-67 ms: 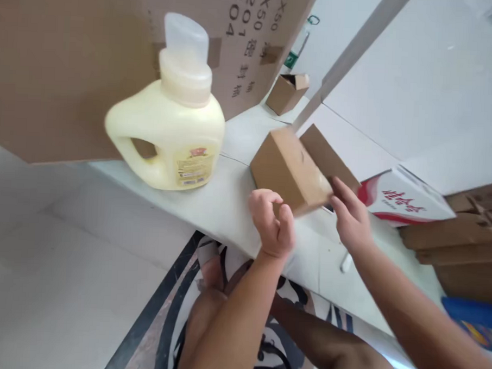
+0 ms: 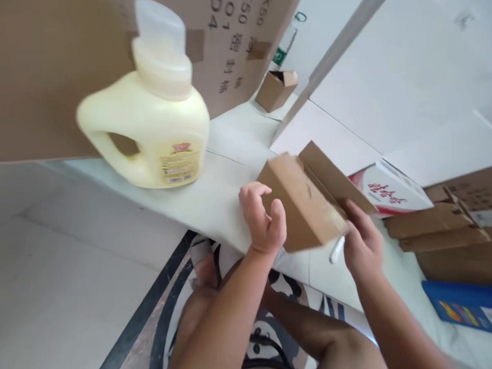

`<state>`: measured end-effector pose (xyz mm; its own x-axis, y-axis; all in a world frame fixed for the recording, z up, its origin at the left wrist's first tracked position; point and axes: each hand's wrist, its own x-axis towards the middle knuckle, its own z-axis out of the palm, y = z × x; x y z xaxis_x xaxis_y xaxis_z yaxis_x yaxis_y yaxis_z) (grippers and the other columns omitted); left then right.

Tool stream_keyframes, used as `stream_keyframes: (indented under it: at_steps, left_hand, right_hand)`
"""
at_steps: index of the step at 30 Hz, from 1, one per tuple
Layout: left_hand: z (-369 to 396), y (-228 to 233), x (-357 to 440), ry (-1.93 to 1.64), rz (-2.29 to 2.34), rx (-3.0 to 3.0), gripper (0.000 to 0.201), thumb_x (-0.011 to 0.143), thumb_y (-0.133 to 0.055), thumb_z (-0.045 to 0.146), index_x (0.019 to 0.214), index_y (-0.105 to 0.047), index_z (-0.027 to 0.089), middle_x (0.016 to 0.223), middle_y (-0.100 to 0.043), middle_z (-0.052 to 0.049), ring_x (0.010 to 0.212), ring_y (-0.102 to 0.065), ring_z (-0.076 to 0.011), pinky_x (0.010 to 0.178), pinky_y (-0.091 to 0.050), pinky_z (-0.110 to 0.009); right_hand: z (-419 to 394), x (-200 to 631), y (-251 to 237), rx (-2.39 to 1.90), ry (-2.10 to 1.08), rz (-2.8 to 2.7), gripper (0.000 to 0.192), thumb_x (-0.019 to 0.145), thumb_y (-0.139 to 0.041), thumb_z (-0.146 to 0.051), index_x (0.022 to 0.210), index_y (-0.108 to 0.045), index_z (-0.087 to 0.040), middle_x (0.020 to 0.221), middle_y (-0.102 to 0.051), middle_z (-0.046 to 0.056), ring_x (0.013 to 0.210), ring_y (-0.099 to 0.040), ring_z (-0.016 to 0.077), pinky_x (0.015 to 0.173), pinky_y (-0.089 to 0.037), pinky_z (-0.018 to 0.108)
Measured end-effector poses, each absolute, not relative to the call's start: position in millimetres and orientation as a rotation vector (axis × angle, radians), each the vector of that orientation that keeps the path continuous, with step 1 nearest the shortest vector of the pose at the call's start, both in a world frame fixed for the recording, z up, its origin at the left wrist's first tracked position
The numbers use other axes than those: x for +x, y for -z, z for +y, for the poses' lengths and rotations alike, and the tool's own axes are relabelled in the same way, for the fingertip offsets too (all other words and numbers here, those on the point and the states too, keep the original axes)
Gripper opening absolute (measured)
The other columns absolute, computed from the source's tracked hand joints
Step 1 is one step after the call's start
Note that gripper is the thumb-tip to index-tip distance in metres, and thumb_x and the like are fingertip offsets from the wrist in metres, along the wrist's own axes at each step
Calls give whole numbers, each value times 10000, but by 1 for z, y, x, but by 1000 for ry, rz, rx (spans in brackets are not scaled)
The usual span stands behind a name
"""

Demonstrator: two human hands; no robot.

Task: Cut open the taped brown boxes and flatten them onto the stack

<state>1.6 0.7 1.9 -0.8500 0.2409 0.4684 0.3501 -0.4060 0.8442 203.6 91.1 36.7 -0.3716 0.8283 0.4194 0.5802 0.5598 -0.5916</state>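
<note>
Cardboard box (image 2: 306, 209) is gripped between the curled left hand (image 2: 263, 218) and the right hand (image 2: 361, 241), wrists raised.

Matt brown cardboard box (image 2: 299, 211); smooth glossy cream plastic bottle (image 2: 148, 123)

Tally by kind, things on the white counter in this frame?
Yellow detergent bottle: 1
Small brown cartons: 2, one held between left hand and right hand, at; one farther back
Red-and-white box: 1
White pen: 1
Total: 5
</note>
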Motion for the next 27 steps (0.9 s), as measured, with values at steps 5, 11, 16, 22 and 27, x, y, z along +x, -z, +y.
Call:
stream_keyframes:
  at_steps: [5,11,16,22,27]
  left_hand:
    - [13,3,23,2397,-1740,-1551,262,889,-540,328,1134,-545,236,1153,-650,-109,1145,-604,-268,1022,-474,-447]
    - [25,12,50,2305,-1890,-1835,380,860,-615,271,1236,-581,232,1241,-664,-109,1179,-624,-277,1047,-500,-447]
    - [43,20,47,2141,-1799,-1949,439,905,-512,196,1322,-629,267,1436,-532,-104,1348,-518,-270,1167,-398,-491]
    - [49,15,25,1966,-1786,-2198,336,876,-499,200,987,-809,272,1386,-540,-64,1331,-519,-289,1178,-384,-503]
    - [39,12,-5,2143,-1963,-2002,323,829,-529,263,959,-823,277,1358,-570,-46,1241,-553,-289,1140,-428,-474]
  right_hand:
    - [20,301,3,-1310,-554,-1718,556,822,-759,-470,1299,-638,-213,1276,-684,148,1142,-687,313,1028,-527,533]
    - [2,301,12,-1011,-585,-1738,833,914,-670,-335,1572,-163,-397,1441,-587,100,1306,-614,260,1063,-525,523]
    - [1,299,-1,-680,-771,-2084,489,957,-495,-266,1445,-490,-295,1406,-646,80,1511,-397,321,1238,-300,629]
    - [3,309,18,-762,-899,-1821,431,982,-525,-343,1410,-480,-318,1496,-531,110,1443,-487,310,1157,-444,552]
    - [7,313,37,-1172,-998,-1597,424,986,-495,-521,1330,-509,-273,1359,-589,142,1222,-644,286,962,-578,465]
